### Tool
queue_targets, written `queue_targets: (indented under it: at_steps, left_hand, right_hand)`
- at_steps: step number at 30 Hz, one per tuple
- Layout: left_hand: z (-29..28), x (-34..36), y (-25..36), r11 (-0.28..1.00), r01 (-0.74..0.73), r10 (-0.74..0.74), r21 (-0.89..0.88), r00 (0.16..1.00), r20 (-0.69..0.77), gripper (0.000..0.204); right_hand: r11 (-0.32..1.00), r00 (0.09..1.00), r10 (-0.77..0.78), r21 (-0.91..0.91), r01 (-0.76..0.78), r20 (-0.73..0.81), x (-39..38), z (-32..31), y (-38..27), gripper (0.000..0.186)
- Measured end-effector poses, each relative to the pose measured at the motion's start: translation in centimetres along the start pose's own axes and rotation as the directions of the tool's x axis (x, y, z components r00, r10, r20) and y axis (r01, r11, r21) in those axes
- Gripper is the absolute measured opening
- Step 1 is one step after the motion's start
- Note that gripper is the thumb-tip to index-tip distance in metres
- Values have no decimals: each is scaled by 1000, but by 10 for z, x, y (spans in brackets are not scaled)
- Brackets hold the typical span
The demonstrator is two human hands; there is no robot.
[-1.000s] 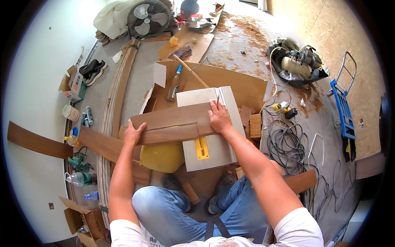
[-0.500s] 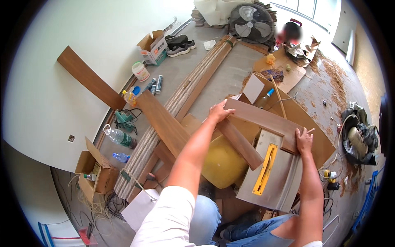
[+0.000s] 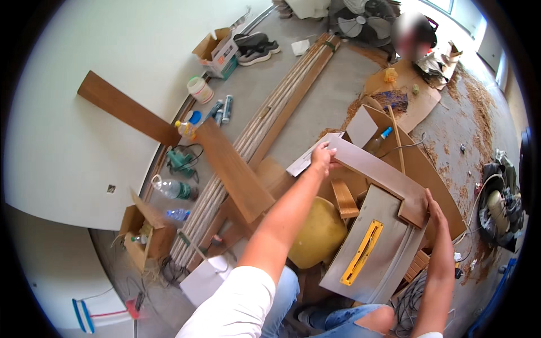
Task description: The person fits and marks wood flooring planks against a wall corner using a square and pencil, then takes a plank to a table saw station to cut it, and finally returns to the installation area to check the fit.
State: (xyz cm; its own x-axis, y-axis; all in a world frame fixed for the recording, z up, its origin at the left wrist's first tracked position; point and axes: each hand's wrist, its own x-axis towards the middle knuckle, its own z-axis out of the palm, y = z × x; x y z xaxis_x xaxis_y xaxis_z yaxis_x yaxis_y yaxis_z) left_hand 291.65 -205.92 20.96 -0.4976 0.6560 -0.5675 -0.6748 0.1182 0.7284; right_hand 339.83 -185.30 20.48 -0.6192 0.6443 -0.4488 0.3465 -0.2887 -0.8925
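A brown wooden board (image 3: 383, 169) with a notch cut into its near edge is held between my hands, its right part over the far end of a table saw (image 3: 389, 236) with a yellow blade insert (image 3: 360, 253). My left hand (image 3: 323, 159) is closed round the board's left end. At its right end, my right hand (image 3: 435, 209) grips the edge, fingers partly hidden. A short wooden offcut (image 3: 344, 198) sits tilted beside the saw table's left edge, beyond a rounded yellow object (image 3: 316, 232).
A long wooden plank (image 3: 234, 172) lies at the left across a bundle of wrapped strips (image 3: 270, 118). Another plank (image 3: 127, 107) leans on the wall. Cardboard (image 3: 434, 158) and sawdust (image 3: 479, 107) spread beyond the saw. A person (image 3: 414, 36) is at the far right near a fan (image 3: 360, 22).
The offcut has slipped away from the board and saw table and now tilts down beside the saw. My right hand has shifted from the board's top to its end edge.
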Motion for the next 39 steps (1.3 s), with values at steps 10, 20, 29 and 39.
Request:
queue_targets:
  at_steps: [10,20,29,39]
  left_hand:
    - [-6,-257,74,947,-141,22,-289,925,-379,49]
    - [36,-583,247,829,-303,458,471,850,-260,43]
    - [96,-741,297,503,-676,387,539,734,558,56]
    - [26,-854,277,594,-310,683,742,682,-261,20]
  right_hand:
    - [933,870,350,208,-293,-346,-379,104,19,30]
    - [696,892,436,-582,-420,-123,-567,296,-308,42]
    - [843,896,95,-513,159,433,-484,325,-470,34]
    - [917,973,-230,-332,219,5,-485,370,-517,34]
